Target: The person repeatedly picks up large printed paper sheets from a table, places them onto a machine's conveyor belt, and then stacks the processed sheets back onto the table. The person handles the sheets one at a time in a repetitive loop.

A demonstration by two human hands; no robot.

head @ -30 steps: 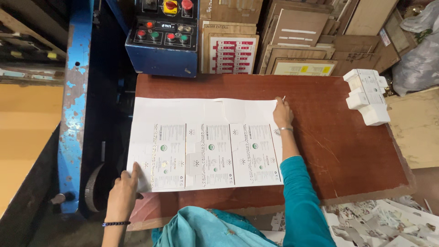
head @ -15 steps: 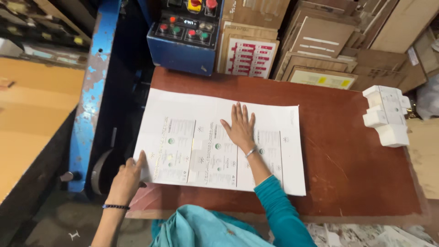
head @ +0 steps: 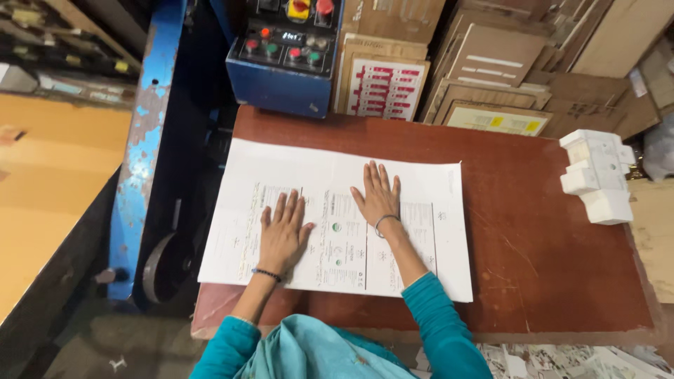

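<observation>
A large white printed sheet (head: 281,168) lies flat on the reddish-brown table (head: 547,238). My left hand (head: 282,235) rests palm down on the sheet's left half, fingers spread. On the middle of the sheet my right hand (head: 378,196) presses flat, fingers apart and pointing away from me. Neither hand grips anything. Teal sleeves cover both my arms, and each wrist carries a thin band.
A blue control box (head: 284,60) with coloured buttons stands behind the table. Stacks of flat cardboard (head: 484,63) lean at the back. A white moulded block (head: 597,175) sits at the table's right edge. A blue machine frame (head: 144,154) runs along the left.
My right hand slid from the sheet's far right corner to its middle. My left hand moved from the sheet's near left corner onto its left half. Both now lie flat.
</observation>
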